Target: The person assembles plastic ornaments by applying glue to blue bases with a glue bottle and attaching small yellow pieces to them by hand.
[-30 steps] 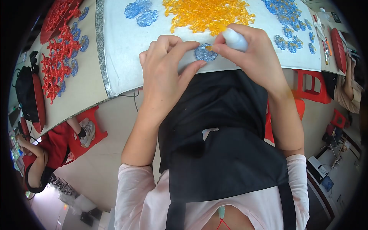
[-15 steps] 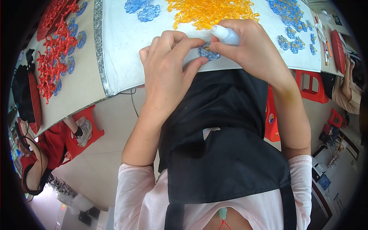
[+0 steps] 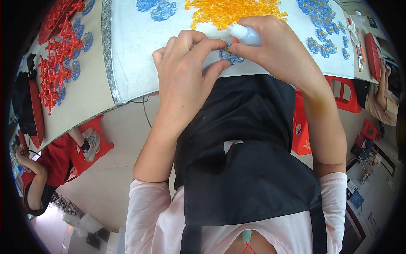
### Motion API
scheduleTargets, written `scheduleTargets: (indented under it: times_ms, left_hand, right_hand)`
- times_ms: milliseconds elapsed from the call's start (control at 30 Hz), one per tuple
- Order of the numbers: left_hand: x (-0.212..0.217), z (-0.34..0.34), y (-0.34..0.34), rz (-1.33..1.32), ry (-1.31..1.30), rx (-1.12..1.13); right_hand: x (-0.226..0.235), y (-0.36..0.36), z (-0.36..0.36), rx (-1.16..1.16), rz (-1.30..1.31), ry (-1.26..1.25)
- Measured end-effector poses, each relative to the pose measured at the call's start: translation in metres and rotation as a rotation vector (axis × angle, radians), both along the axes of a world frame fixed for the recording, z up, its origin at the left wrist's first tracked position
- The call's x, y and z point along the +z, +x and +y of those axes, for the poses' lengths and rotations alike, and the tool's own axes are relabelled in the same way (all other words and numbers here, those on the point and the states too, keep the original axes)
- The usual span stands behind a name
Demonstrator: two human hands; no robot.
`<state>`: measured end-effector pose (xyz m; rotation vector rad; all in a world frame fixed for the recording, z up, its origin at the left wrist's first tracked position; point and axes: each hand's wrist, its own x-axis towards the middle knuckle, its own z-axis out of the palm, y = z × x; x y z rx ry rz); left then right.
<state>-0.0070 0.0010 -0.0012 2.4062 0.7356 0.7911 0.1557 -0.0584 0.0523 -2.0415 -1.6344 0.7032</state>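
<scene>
A clear blue plastic flower-shaped piece point(image 3: 233, 57) lies near the front edge of the white-covered table. My left hand point(image 3: 184, 70) pinches its left side between thumb and index finger, the other fingers curled. My right hand point(image 3: 272, 46) is closed around a small white squeeze bottle point(image 3: 249, 35), its cap end tilted up and left, above the flower piece. The right thumb tip is close to the flower's upper edge; whether it touches I cannot tell. Just beyond the hands spreads a heap of clear orange plastic pieces point(image 3: 232, 12).
Blue flower pieces point(image 3: 163, 11) lie at the far left of the white cover point(image 3: 135, 63). More blue flowers with orange centres point(image 3: 317, 17) are at the right. Red branched plastic pieces point(image 3: 57, 67) cover part of the left table. Other people sit left and right; a red stool point(image 3: 302, 127) is beside me.
My right hand and the bottle have shifted slightly up and left. My left hand stays at the flower piece, its fingers slightly higher. The person at the left has moved an arm.
</scene>
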Motion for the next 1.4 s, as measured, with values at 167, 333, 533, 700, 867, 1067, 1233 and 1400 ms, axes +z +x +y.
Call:
scheduleTargets:
  times_ms: [167,333,533,700,867,1067,1233,1400]
  left_hand:
    - [0.0,0.0,0.0,-0.002,-0.003,-0.004]
    - [0.0,0.0,0.0,-0.002,-0.001,-0.004]
    - [0.0,0.001,0.001,0.001,0.0,-0.005]
    - [-0.001,0.0,0.0,0.005,-0.006,0.004]
    - [0.0,0.0,0.001,0.007,-0.016,0.01]
    - [0.0,-0.001,0.0,0.008,-0.005,0.016]
    - [-0.002,0.0,0.001,-0.009,0.006,0.004]
    - [-0.001,0.0,0.001,0.013,0.006,0.005]
  right_hand:
    - [-0.005,0.007,0.002,0.062,0.057,0.019]
    - [-0.005,0.004,0.001,0.052,0.049,0.028]
    - [-0.003,-0.003,-0.001,0.041,-0.104,0.087]
    - [-0.005,-0.005,-0.001,0.04,-0.116,0.082]
    - [-0.006,-0.003,-0.001,0.063,-0.18,0.092]
    - [-0.01,-0.006,0.0,0.042,-0.213,0.084]
    - [-0.013,-0.005,-0.002,0.027,-0.23,0.137]
    - [-0.015,-0.004,-0.002,0.021,-0.233,0.154]
